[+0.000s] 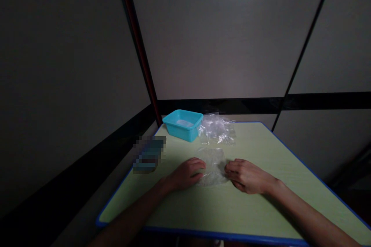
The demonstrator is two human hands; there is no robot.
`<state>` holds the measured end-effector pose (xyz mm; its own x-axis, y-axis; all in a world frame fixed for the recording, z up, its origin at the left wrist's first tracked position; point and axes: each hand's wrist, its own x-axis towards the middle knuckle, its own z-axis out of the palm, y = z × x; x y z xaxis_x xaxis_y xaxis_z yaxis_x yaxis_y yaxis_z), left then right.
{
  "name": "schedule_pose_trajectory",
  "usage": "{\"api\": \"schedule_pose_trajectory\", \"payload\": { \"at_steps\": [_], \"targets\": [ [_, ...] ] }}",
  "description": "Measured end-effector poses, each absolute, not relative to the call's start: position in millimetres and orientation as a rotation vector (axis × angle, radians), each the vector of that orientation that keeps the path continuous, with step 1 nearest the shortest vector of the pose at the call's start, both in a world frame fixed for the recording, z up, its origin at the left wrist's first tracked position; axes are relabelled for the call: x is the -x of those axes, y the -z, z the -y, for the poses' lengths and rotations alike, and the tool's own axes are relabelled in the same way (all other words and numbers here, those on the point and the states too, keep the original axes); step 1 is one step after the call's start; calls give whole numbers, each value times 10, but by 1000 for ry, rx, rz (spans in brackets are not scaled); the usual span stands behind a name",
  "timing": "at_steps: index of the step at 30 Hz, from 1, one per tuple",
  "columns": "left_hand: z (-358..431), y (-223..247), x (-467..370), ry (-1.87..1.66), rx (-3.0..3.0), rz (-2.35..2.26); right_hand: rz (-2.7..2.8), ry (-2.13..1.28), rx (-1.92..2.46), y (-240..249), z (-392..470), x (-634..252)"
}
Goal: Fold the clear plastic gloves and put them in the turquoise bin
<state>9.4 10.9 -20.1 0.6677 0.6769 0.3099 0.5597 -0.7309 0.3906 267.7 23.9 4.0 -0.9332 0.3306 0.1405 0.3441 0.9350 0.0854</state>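
Observation:
A clear plastic bag (213,166) lies flat on the table between my two hands, its surface wrinkled and shiny. At its left edge rests my left hand (188,173), with thumb and fingers apart and the fingertips touching the plastic. My right hand (245,176) is closed at the bag's right edge, its curled fingers pinching the plastic there; the fingertips are partly hidden.
A turquoise plastic basket (181,130) stands at the table's back left, with something pale inside. Beside it lies a loose heap of clear plastic bags (217,128). A pixelated object (149,155) sits near the left edge. Walls rise behind and left of the blue-edged table (220,210).

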Motion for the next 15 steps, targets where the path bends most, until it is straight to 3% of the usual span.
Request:
{"api": "schedule_pose_trajectory", "payload": {
  "at_steps": [15],
  "targets": [
    [-109, 200, -100, -639, -2604, -1015, 2891, 53, 383, 23, -324, -2694]
  ]
}}
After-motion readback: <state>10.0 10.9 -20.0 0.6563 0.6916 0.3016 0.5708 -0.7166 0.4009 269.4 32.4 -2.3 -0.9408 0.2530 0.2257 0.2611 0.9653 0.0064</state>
